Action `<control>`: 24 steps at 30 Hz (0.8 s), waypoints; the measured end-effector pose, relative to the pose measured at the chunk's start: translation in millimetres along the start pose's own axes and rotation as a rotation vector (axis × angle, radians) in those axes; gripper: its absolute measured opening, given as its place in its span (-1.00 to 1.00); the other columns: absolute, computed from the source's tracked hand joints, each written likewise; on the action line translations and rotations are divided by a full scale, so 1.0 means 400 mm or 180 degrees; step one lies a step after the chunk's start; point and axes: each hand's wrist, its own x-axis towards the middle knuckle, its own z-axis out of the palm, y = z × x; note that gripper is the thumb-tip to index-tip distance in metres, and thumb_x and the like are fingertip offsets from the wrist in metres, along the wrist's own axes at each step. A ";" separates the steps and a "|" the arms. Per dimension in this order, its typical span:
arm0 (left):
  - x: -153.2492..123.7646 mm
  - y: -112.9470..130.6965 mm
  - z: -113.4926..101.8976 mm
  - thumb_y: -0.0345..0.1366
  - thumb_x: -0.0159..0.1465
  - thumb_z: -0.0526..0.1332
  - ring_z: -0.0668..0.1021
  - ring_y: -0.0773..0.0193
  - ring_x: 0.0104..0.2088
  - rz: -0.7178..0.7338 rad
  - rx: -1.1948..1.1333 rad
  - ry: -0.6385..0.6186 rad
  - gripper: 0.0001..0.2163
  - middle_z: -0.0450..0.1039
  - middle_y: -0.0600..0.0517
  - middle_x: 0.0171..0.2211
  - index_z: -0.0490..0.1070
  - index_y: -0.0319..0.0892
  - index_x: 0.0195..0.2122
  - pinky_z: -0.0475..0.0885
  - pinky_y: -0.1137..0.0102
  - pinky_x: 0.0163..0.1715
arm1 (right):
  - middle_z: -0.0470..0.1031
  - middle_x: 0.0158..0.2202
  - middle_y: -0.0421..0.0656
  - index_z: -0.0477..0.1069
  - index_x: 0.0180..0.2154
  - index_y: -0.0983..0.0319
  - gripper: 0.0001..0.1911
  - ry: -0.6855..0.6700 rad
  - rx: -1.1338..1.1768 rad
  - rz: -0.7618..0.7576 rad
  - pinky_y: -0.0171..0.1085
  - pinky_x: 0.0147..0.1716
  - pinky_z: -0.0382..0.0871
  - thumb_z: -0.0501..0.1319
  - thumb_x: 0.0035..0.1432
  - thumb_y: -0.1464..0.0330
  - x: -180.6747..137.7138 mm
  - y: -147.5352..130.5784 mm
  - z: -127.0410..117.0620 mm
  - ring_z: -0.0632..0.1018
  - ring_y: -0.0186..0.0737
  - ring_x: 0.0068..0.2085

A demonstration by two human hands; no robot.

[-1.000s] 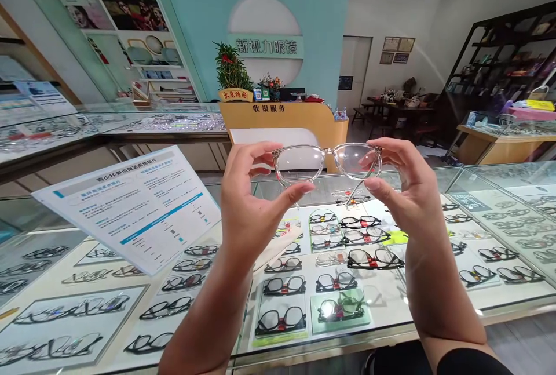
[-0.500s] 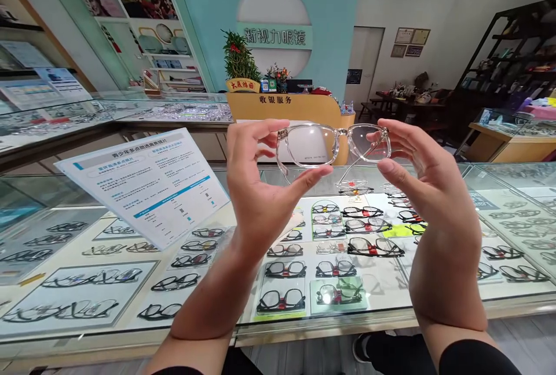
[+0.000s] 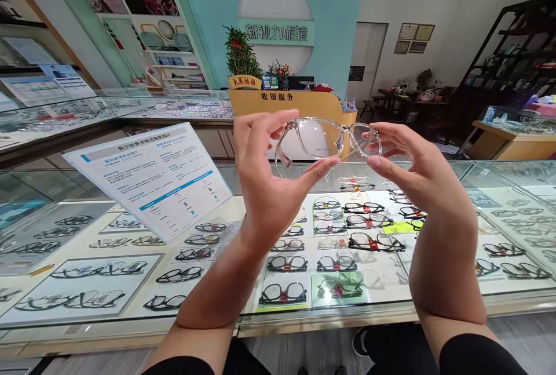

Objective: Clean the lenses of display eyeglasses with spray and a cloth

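Note:
A pair of clear-framed eyeglasses (image 3: pixel 346 129) is held up above the glass display counter, lenses facing me and turned slightly. My left hand (image 3: pixel 271 155) grips its left end, with the thumb under the left lens and the fingers at the upper corner. At the other end, my right hand (image 3: pixel 406 160) pinches the frame between thumb and fingers. The temples extend behind the lenses, partly hidden, and a small tag or print shows on the left one. Small print is visible on the left lens.
Below lies a glass display counter (image 3: pixel 252 320) with many eyeglass frames inside. A printed sheet (image 3: pixel 147 181) stands tilted at the left. Beyond are a wooden cashier desk (image 3: pixel 243 109), a potted plant (image 3: pixel 241 59) and a second display counter (image 3: pixel 208 109). Shelves (image 3: pixel 512 56) stand at the far right.
The eyeglasses have turned, so the right lens looks narrower and the left temple shows more. My left hand has shifted slightly right and up; my right hand slightly left.

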 end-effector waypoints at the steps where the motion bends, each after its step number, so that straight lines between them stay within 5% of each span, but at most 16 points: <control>1: 0.001 -0.001 0.000 0.23 0.06 0.62 0.57 -0.05 0.08 0.0025 0.0003 -0.0010 -0.27 0.46 -0.08 0.06 0.54 0.09 0.20 0.61 0.04 -0.01 | 0.68 0.20 0.01 0.52 0.31 0.05 -0.41 -0.0004 -0.0022 0.0004 0.12 0.16 0.64 0.40 0.38 -0.02 0.001 0.001 0.001 0.69 0.13 0.16; 9: -0.002 0.000 0.002 0.21 0.27 0.50 0.59 -0.07 0.08 0.0081 0.0012 -0.0079 -0.41 0.45 -0.14 0.04 0.53 0.10 0.24 0.68 -0.03 -0.09 | 0.69 0.18 0.03 0.50 0.34 0.08 -0.37 -0.0115 -0.0188 0.0161 0.13 0.11 0.65 0.37 0.39 -0.06 0.000 0.011 0.004 0.71 0.14 0.13; 14: -0.005 0.004 -0.001 0.18 0.23 0.55 0.60 -0.03 0.07 0.0077 0.0045 -0.0107 -0.36 0.45 -0.11 0.05 0.52 0.03 0.24 0.69 0.01 -0.05 | 0.70 0.17 0.02 0.51 0.32 0.08 -0.38 -0.0038 -0.0259 0.0135 0.12 0.08 0.67 0.39 0.38 -0.05 -0.003 0.014 0.004 0.72 0.13 0.11; 24: 0.007 -0.008 -0.017 0.22 0.12 0.59 0.58 -0.11 0.19 -0.0163 -0.0113 -0.0325 -0.28 0.51 -0.08 0.13 0.52 0.15 0.27 0.58 -0.05 0.17 | 0.67 0.19 -0.04 0.51 0.28 -0.07 -0.44 0.0692 -0.0327 -0.0222 0.18 0.14 0.65 0.43 0.34 -0.03 -0.022 -0.033 0.003 0.71 0.14 0.10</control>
